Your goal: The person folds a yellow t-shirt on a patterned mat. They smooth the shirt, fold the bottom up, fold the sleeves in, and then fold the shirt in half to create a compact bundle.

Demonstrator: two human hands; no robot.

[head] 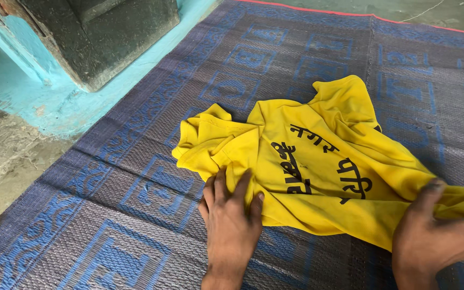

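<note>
Two hands are on the cloth: the left hand (231, 215), bottom centre of the frame, lies flat with fingers spread, palm pressing the near edge of the yellow shirt (318, 161) onto the mat; the right hand (430, 236), lower right, looks closed on a fold of the shirt's lower part, thumb up over the fabric, though the fingers underneath are hidden. The hands sit well apart, the shirt stretched between them. It lies crumpled in the middle of the frame, black lettering up, collar and sleeve bunched toward the upper left. To do this well, I'd judge the flat palm should pin firmly while the other hand draws the cloth taut, so creases slide out rather than fold in. Beneath is the woven blue-and-grey mat (135, 215); beyond it, upper left, a turquoise painted step (55, 102) and bare floor (1, 156).
</note>
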